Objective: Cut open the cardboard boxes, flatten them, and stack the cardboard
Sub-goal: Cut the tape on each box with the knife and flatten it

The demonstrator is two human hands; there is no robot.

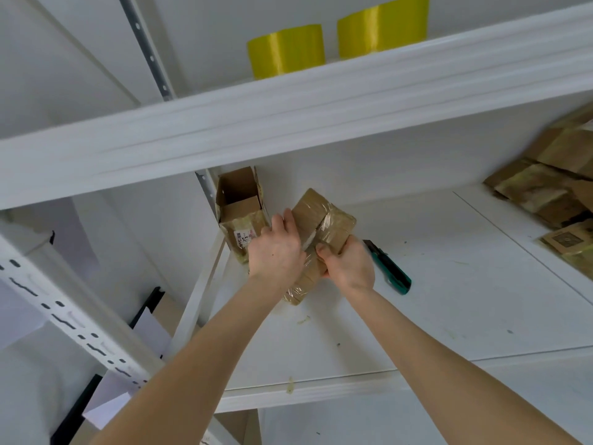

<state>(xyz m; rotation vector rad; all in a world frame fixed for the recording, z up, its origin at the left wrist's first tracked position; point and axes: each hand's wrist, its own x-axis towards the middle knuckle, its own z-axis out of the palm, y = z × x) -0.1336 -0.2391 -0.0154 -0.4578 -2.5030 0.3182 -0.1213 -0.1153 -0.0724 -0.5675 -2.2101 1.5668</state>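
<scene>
Here, both arms outstretched: left hand (276, 252) and right hand (349, 266) grip closed on taped box (321, 220), seemingly pulling apart.

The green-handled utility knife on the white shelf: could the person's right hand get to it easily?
Probably yes. The green-handled utility knife lies bare just beside the right hand, but that hand now grips the taped brown cardboard box.

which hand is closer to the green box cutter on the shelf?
Right. The right hand grips the taped box just beside the box cutter, apparently not touching it. The left hand holds the box's far side, further away.
</scene>
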